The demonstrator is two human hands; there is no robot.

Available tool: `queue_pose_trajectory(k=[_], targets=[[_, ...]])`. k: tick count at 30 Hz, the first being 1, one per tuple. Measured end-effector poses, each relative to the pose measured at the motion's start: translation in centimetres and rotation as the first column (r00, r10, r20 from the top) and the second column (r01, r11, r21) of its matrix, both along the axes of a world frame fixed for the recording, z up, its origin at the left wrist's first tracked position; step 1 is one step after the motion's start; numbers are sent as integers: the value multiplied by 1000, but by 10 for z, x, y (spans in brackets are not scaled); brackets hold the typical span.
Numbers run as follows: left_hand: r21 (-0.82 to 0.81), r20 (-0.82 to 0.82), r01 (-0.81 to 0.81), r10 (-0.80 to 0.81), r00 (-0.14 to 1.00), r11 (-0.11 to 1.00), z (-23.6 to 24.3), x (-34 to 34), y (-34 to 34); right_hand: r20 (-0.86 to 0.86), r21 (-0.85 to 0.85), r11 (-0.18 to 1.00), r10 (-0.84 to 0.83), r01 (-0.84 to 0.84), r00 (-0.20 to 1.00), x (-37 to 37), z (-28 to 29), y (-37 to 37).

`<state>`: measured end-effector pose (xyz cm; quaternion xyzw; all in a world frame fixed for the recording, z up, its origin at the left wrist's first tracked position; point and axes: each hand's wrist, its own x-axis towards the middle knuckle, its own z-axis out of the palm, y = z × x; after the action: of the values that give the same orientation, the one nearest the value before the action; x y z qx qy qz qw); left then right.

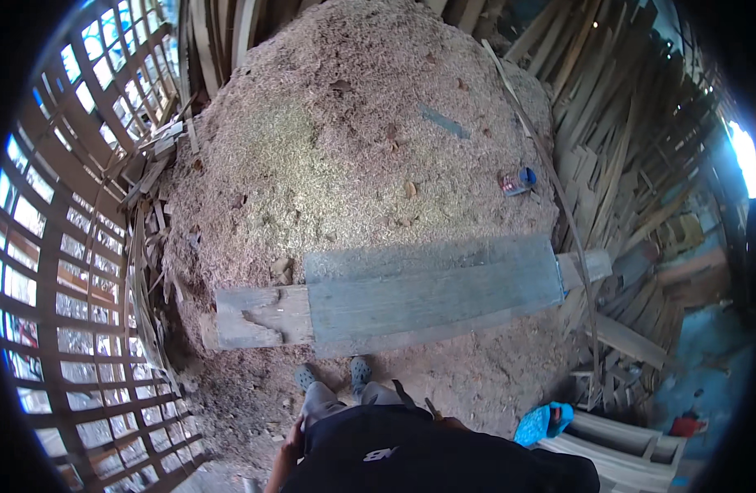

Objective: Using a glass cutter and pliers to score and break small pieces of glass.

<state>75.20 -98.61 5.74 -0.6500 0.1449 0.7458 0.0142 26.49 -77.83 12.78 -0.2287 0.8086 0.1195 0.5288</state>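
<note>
Your left hand point(293, 438) is hanging by your trousers point(320, 403), right hand point(454, 423) mostly hiding; I cannot tell their grip. Two clogs point(361, 371) are facing one grey panel point(431, 297).

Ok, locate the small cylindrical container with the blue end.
In the head view, the small cylindrical container lies right of centre on the heap of pale brown wood shavings, just left of the long, thin brown strip.
</note>
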Motion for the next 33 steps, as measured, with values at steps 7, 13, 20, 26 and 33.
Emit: queue_pose_trajectory(k=[7,13,20,26,33], targets=[[-204,-177,587,-619,765,784,58,8,-175,14,-40,981,-191,191,982,32,35,-4],[-721,-9,458,-667,745,520,138,-143,-366,25,-41,980,-192,193,981,-14,47,-64],[-888,457,434,-174,872,-153,230,-367,-660,35,-68,969,-237,239,971,-125,13,-134],[-654,671,716,248,698,-244,275,-491,-843,25,-63,932,-356,357,934,-214,-32,-160],[-778,548,612,323,771,-143,187,-526,-981,-31,-10,769,-639,639,769,-204,-48,-60]])
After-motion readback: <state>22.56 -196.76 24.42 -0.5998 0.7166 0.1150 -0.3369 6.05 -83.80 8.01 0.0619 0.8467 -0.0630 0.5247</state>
